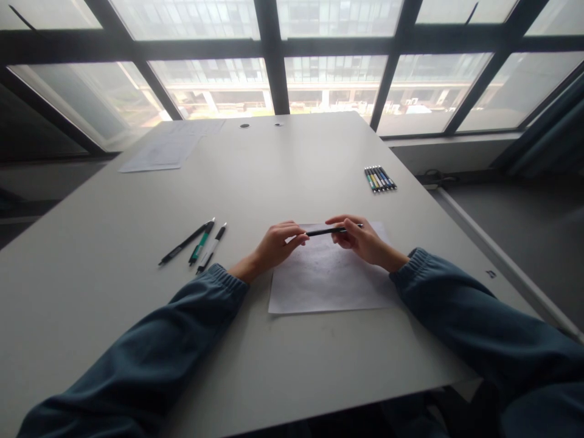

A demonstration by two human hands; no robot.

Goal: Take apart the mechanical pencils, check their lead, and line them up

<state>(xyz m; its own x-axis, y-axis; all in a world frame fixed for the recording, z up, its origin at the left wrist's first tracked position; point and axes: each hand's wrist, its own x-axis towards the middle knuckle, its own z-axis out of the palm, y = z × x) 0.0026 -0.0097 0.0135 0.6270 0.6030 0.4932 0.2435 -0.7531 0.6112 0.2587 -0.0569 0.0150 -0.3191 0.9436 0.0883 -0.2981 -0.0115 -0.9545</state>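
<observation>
Over the near middle of the smooth white tabletop (255,188): a slim black pen (322,232), held roughly crosswise above a rectangular white paper sheet (328,283).
Left hand (281,238): thumb and fingertips pinching the pen's left end.
Right hand (360,240): grasping the pen toward its right end, thumb across it.
Farther right: a close, parallel row of slim dark pens with coloured barrels (380,179); apparently the ordered portion.
Left of the hands: a long black pen (184,244), a green-and-black pen (201,243) and a white-and-black pen (212,248), loosely spaced, ungrasped; seemingly outstanding.
Stage: judged midway, the held pen in work; its finer condition cannot be told.
</observation>
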